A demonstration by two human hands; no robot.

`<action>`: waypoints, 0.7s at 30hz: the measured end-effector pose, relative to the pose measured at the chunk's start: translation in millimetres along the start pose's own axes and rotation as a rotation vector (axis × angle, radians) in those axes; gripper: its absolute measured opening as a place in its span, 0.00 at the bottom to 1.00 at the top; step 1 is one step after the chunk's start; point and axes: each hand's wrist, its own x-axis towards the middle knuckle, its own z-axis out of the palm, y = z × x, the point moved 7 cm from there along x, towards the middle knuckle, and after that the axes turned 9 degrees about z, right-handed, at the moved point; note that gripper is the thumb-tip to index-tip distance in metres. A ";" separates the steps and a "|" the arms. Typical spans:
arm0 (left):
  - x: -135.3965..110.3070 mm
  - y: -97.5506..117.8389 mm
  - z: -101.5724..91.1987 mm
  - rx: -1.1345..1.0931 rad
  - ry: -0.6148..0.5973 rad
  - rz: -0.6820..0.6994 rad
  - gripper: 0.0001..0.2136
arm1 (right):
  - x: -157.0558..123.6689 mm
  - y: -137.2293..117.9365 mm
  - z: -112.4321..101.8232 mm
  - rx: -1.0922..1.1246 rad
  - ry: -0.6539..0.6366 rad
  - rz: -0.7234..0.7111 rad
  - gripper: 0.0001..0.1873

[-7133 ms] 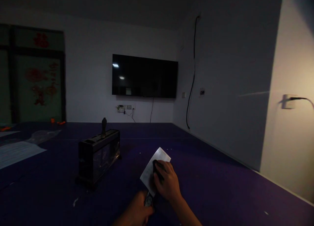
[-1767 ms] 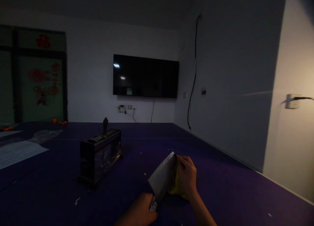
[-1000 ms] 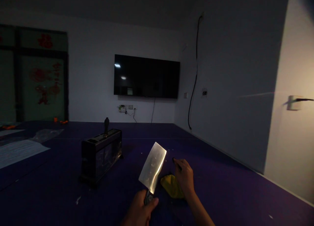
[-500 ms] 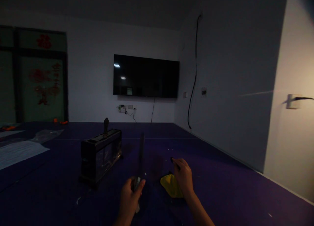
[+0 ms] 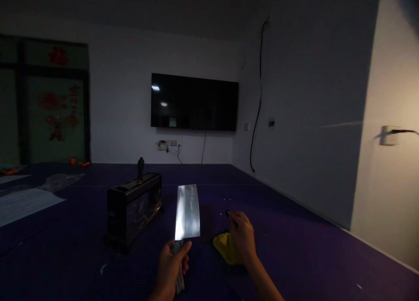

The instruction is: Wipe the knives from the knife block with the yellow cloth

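Note:
My left hand is wrapped round the handle of a steel cleaver and holds it upright, its broad flat face turned toward me. My right hand rests on a yellow cloth lying on the dark purple surface; its fingers are loosely curled over the cloth. A dark knife block stands just left of the cleaver, with one black handle sticking up from its top.
White sheets and clear plastic lie at the far left. A black TV hangs on the far wall above sockets. A wall runs along the right, with a plug and cable.
My right hand took the yellow cloth off the blade and set it down. My left hand turned the cleaver edge-on, then flat toward me, and shifted it left.

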 end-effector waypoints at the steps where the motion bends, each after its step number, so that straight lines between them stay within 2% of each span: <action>1: 0.6 -0.7 0.7 -0.004 -0.017 -0.007 0.24 | -0.4 -1.1 0.5 0.000 -0.001 -0.004 0.15; 7: 0.9 -10.5 10.9 -0.048 -0.116 -0.038 0.25 | -3.8 -10.6 3.7 -0.010 -0.007 -0.051 0.14; 13: -11.1 -15.6 25.6 -0.093 -0.261 -0.116 0.29 | -10.2 -23.3 9.8 -0.020 -0.049 -0.117 0.15; 21: -8.4 -21.2 31.6 0.058 -0.343 -0.039 0.32 | -19.8 -48.4 13.6 0.002 -0.077 -0.216 0.17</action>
